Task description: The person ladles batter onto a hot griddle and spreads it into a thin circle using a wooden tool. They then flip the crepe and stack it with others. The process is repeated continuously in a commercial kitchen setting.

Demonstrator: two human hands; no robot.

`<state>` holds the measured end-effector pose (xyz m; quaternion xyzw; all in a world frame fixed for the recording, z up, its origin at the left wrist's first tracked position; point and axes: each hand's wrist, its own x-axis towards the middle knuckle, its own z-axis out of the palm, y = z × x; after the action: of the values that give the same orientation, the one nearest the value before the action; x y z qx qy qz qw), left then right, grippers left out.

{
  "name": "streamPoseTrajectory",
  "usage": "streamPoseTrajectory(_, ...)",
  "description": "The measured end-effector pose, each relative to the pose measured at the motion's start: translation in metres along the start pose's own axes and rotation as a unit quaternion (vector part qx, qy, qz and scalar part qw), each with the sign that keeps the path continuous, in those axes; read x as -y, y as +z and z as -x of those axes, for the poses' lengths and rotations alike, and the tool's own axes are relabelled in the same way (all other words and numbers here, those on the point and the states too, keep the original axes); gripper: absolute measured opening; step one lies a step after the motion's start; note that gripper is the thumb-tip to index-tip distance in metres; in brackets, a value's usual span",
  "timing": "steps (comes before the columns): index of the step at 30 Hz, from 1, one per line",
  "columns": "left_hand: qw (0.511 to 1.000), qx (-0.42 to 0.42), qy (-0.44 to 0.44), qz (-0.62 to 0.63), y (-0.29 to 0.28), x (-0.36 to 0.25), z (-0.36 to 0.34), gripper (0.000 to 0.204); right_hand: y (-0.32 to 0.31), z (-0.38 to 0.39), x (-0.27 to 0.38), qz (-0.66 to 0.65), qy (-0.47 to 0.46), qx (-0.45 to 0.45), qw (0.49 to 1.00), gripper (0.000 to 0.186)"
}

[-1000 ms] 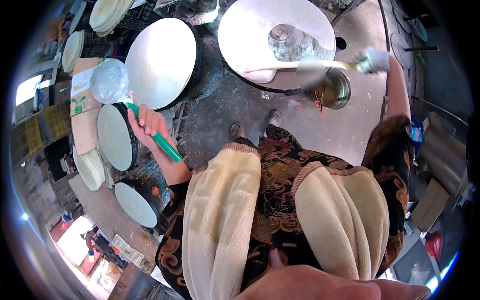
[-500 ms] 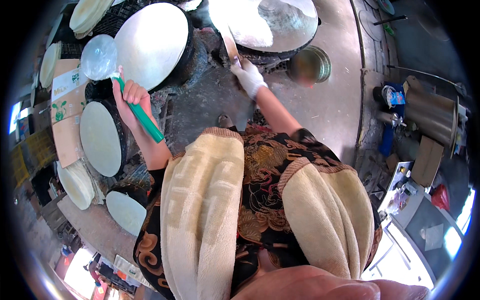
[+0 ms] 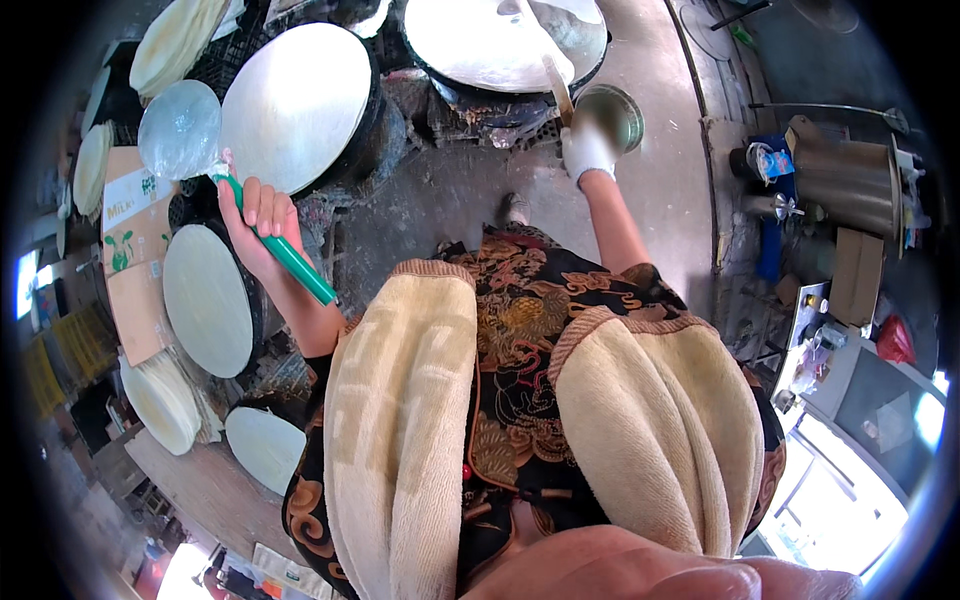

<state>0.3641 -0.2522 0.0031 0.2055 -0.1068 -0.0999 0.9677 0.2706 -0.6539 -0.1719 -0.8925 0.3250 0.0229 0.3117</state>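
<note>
Over grey floor, right hand holds perhaps a spatula

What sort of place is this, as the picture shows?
Probably a workshop making thin flatbreads: large round griddle-like plates, stacks of thin pale rounds, and a long flat tool in the gloved right hand.

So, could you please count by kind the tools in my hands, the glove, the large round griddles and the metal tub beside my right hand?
Green-handled ladle: 1
Wooden spreader: 1
White glove: 1
Large round griddles, clearly visible: 4
Metal tub: 1
Total: 8
Anything beyond these at the far left edge is too distorted to count.
</note>
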Motion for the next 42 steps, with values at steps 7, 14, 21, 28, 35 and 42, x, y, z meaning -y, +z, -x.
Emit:
streamPoseTrajectory(7, 0.998, -0.003, -0.063, -0.021, 0.010, 0.024, -0.021, 0.026, 0.016, 0.011, 0.080, -0.030, -0.034, 0.055, 0.997, 0.039)
streamPoseTrajectory(14, 0.995, -0.056, -0.070, -0.034, 0.005, 0.027, -0.023, 0.022, -0.025, -0.013, -0.022, 0.007, -0.029, -0.082, 0.996, 0.026)
streamPoseTrajectory(21, 0.992, -0.023, -0.120, 0.010, 0.006, 0.058, -0.036, 0.022, -0.057, -0.034, 0.040, 0.062, -0.095, 0.036, 0.993, 0.041)
streamPoseTrajectory(28, 0.993, -0.014, -0.117, 0.004, 0.010, 0.061, -0.034, 0.025, -0.075, -0.040, -0.023, 0.089, -0.013, 0.001, 0.996, 0.042)
streamPoseTrajectory(35, 0.991, -0.043, -0.123, 0.018, 0.028, 0.081, -0.039, 0.030, -0.086, -0.061, 0.000, 0.052, -0.129, 0.015, 0.990, 0.042)
streamPoseTrajectory(42, 0.987, -0.001, -0.163, 0.009, 0.013, 0.086, -0.044, 0.030, -0.093, -0.076, -0.054, 0.103, -0.045, -0.030, 0.993, 0.038)
